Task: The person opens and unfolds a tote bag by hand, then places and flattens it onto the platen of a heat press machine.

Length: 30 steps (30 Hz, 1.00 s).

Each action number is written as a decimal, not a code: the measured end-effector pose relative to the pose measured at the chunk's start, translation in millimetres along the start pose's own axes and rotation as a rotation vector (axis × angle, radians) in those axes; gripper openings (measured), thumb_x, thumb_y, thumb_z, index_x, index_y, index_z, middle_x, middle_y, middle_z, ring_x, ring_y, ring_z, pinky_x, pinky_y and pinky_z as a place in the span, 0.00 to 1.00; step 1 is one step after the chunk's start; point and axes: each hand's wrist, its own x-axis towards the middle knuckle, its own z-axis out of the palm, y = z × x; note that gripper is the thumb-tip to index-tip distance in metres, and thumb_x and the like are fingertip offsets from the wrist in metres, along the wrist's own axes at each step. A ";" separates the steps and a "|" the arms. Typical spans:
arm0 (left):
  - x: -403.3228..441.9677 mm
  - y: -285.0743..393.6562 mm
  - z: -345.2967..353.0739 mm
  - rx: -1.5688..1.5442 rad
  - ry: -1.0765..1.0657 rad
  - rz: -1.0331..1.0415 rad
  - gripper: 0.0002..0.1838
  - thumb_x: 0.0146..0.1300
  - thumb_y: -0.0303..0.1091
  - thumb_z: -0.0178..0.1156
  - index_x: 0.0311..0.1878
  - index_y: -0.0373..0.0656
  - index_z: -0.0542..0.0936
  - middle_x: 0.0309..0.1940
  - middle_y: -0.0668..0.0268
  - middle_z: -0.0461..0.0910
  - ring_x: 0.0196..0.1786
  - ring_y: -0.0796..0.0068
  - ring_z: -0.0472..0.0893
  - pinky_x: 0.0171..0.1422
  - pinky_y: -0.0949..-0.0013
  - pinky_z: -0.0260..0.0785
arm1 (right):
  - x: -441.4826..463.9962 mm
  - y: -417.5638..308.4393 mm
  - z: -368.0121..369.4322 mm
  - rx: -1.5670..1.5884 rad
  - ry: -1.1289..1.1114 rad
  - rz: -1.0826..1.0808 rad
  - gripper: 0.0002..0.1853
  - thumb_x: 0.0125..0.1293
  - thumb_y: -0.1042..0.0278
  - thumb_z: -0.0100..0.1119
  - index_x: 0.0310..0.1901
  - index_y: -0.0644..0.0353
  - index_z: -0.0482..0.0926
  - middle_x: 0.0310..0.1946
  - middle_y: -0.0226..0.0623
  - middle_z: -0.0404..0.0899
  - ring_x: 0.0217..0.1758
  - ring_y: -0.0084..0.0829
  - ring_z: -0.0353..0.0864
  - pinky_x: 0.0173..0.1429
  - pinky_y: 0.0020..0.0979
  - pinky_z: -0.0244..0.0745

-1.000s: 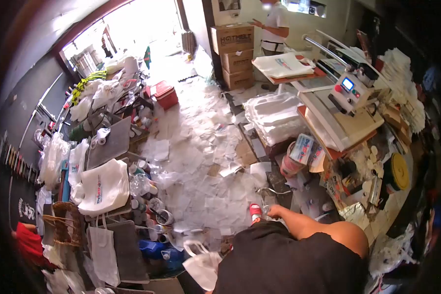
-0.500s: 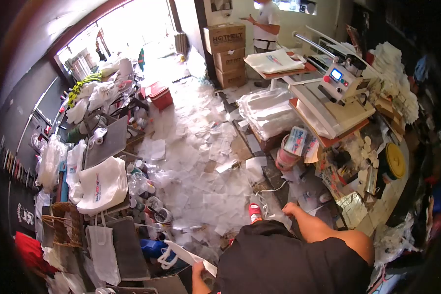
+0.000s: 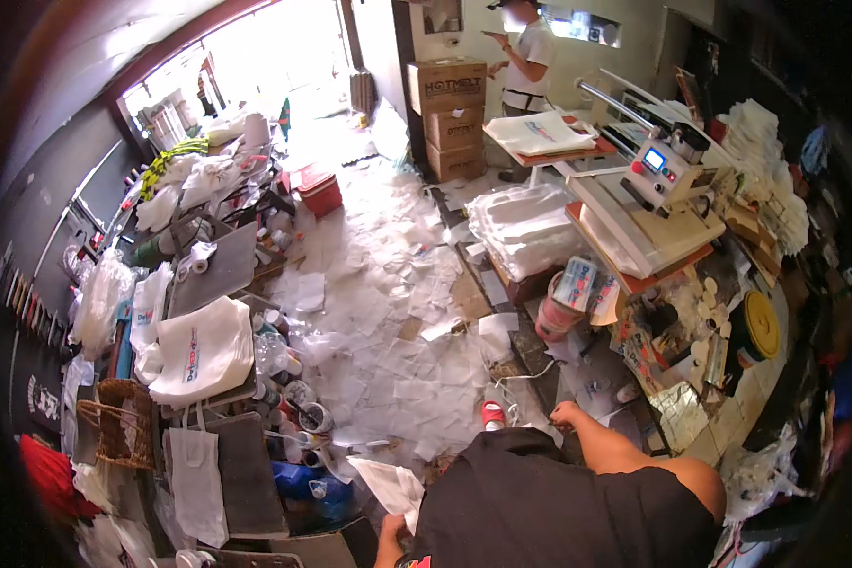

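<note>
At the bottom of the view my left hand [image 3: 393, 532] is closed on a white cloth bag [image 3: 388, 488], which sticks up beside my dark shirt. Most of that hand's fingers are hidden behind the bag and the shirt. My right hand [image 3: 565, 414] hangs low on the other side with its fingers curled in, and nothing shows in them. A white cord [image 3: 528, 377] lies on the floor near it. Below my shirt one foot in a red slipper [image 3: 492, 414] stands out.
White sheets [image 3: 398, 312] cover the floor. On the left, printed white bags [image 3: 204, 352] lie over dark boards [image 3: 251, 473] near a wicker basket [image 3: 123, 423]. A heat press [image 3: 648, 204] stands right, by stacked white bags [image 3: 521, 227]. A person [image 3: 525, 57] stands behind, near cardboard boxes [image 3: 448, 85].
The white bag in my left hand has swung more upright, and its loop handles no longer show. The view has shifted slightly. The person at the back has turned and raised an arm.
</note>
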 end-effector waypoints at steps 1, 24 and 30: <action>-2.9 -2.0 6.0 -0.011 -0.002 -0.005 0.27 0.59 0.51 0.56 0.43 0.31 0.82 0.46 0.41 0.79 0.54 0.48 0.79 0.56 0.53 0.71 | 1.7 0.2 0.5 -0.071 -0.023 0.037 0.09 0.54 0.63 0.54 0.21 0.53 0.79 0.16 0.31 0.76 0.15 0.28 0.73 0.17 0.33 0.66; -9.5 -26.6 28.5 -0.126 0.053 -0.061 0.26 0.60 0.51 0.56 0.42 0.32 0.82 0.42 0.44 0.82 0.47 0.49 0.82 0.49 0.56 0.73 | -12.6 -75.1 14.6 -0.002 0.058 -0.141 0.12 0.54 0.61 0.58 0.31 0.61 0.82 0.18 0.40 0.77 0.16 0.35 0.74 0.22 0.39 0.71; -7.0 -25.7 32.4 -0.151 0.043 -0.052 0.26 0.59 0.49 0.56 0.46 0.32 0.81 0.47 0.43 0.80 0.52 0.50 0.81 0.55 0.56 0.72 | -33.6 -65.8 16.8 0.184 0.007 -0.002 0.07 0.57 0.67 0.56 0.27 0.59 0.80 0.17 0.32 0.75 0.14 0.26 0.70 0.19 0.31 0.66</action>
